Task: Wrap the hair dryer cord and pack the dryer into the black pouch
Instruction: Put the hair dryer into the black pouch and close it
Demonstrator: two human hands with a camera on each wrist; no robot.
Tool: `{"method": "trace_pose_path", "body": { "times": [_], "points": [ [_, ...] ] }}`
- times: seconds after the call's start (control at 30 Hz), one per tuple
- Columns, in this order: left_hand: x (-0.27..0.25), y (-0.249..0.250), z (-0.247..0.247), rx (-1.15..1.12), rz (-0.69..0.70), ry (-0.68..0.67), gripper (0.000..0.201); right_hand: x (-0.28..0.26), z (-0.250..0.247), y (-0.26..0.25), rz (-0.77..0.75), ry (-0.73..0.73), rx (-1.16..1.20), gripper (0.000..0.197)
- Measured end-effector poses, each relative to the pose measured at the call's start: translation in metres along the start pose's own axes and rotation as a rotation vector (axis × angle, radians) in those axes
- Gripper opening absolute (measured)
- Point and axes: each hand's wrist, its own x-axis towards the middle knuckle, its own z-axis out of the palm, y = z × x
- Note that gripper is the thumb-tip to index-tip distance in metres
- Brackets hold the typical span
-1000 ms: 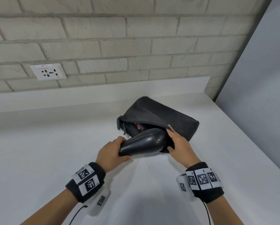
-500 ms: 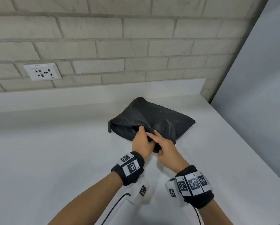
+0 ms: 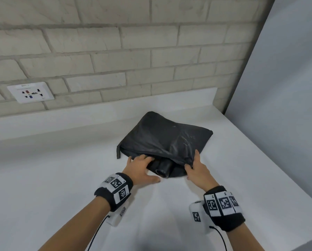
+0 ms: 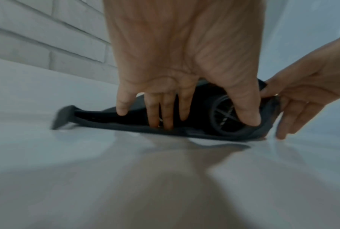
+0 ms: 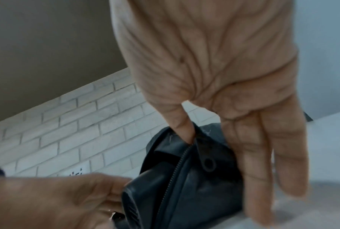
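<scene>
Hands point(image 3: 142, 168) spread apart, dryer point(image 3: 163, 168) protruding from pouch point(image 3: 162, 134)

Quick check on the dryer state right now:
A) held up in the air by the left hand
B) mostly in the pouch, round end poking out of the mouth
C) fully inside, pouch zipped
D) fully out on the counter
B: the hair dryer shows only its round end at the open mouth of the black pouch, while the left hand and right hand work at the opening.

dryer point(image 3: 163, 168) mostly hidden in pouch point(image 3: 167, 137), cord unseen, L fingertips point(image 4: 166, 117) inside opening
</scene>
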Motion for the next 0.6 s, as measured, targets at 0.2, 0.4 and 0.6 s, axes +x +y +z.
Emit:
{"method": "trace_pose_path", "body": {
  "times": [0.2, 0.4, 0.6],
  "points": [
    [-0.007, -0.038, -0.015, 0.277, -0.106, -0.052, 0.067, 0.016, -0.005, 0.003, 0.012, 0.03, 0.323, 0.051],
    [-0.035, -0.009, -0.009, 0.458, -0.099, -0.047, 0.057, 0.026, -0.012, -0.004, 0.071, 0.12, 0.46, 0.04],
    [-0.087, 0.005, 0.009, 0.431, -0.191, -0.07, 0.056, 0.025, -0.001, -0.001, 0.182, -0.021, 0.503, 0.044]
  ]
}}
